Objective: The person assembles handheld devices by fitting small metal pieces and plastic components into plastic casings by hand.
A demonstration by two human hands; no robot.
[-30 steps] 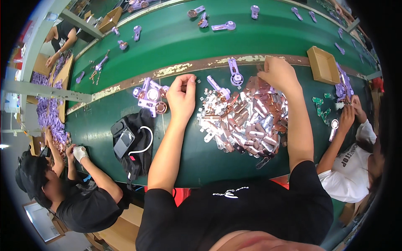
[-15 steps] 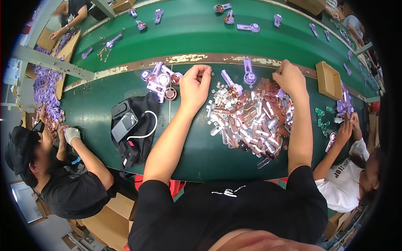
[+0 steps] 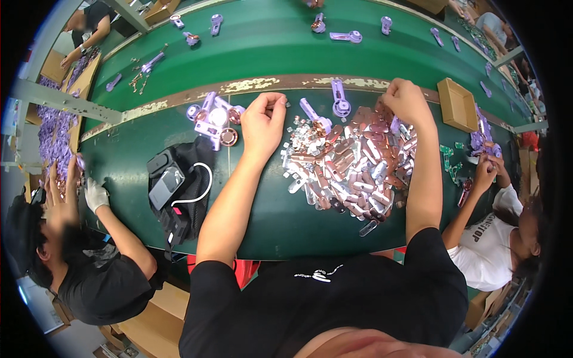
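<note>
My left hand (image 3: 262, 126) is closed above the green bench, its thumb pressed to curled fingers; anything inside is hidden. Just past its fingertips shows a small clear piece (image 3: 287, 105). A cluster of purple handheld-fan parts (image 3: 209, 128) lies to its left. My right hand (image 3: 407, 102) pinches at the far right edge of a heap of brown and clear oblong pieces (image 3: 352, 167); what its fingertips hold cannot be made out. Between the hands, two purple fan bodies (image 3: 341, 104) rest beside the heap, near tiny clear bits (image 3: 306, 136).
A black bag (image 3: 194, 173) with a device and white cable sits at left. A cardboard tray (image 3: 458, 105) stands at far right, near green circuit boards (image 3: 449, 164). Beyond the ledge, a green belt (image 3: 256, 56) carries purple parts. Co-workers sit on both sides.
The view has shifted slightly, so the bench appears farther left. My right fingertips have shifted a little at the heap's edge; my left hand stays closed. The left co-worker's bare hand has moved.
</note>
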